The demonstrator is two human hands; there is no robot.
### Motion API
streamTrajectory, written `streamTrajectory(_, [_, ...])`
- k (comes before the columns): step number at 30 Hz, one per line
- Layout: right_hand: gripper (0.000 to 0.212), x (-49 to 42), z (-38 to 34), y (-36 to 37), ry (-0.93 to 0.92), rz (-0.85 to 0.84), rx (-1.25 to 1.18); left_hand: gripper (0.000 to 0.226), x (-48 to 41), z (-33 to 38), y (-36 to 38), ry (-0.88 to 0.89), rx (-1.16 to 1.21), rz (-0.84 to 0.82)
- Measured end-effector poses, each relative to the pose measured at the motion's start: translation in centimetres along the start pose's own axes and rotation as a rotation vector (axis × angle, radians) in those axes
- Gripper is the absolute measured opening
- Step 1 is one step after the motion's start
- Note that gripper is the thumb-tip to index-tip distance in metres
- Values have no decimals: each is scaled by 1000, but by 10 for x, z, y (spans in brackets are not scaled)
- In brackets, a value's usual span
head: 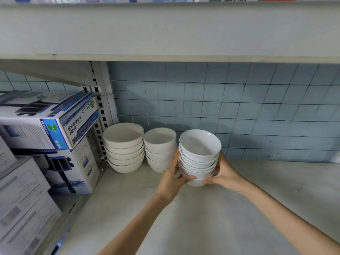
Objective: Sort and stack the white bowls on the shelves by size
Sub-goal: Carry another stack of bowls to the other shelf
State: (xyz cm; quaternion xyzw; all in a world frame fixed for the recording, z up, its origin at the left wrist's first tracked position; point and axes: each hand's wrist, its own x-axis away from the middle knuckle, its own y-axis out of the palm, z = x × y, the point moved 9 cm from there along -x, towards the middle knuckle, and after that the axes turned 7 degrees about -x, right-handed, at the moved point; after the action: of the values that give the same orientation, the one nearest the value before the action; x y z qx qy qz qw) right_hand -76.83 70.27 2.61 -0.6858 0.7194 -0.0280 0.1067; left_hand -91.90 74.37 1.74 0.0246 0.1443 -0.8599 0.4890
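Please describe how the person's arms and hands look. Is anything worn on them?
The left forearm and right forearm are bare to the frame edge; no sleeve shows. The left hand and the right hand wear no gloves, and I see no watch, bracelet or ring.

Lower shelf (239, 208): the bare board is open across the front and the whole right side, through to the tiled wall (257, 107) that closes the back. The upper shelf (165, 30) caps the bay overhead. The left side is blocked by a slotted upright (100, 111), with stacked boxes (55, 129) beyond it. The back left corner is occupied: the wide bowl stack (125, 150) stands just beside the upright, and the narrower bowl stack (159, 150) just beside that. The held bowl stack (199, 157) comes next in line, gripped by the left hand (171, 179) and the right hand (224, 173). The left hand fills the gap to the narrower bowl stack.
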Motion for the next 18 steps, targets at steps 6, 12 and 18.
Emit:
streamTrajectory(6, [112, -17, -2, -3, 17, -7, -2, 78, -6, -1, 1, 14, 82, 133])
streamTrajectory(12, [118, -22, -5, -6, 134, -16, -112, 69, -9, -1, 3, 45, 166, 219])
streamTrajectory(18, [89, -28, -9, -13, 77, 128, -132, 67, -16, -3, 4, 53, 205, 286])
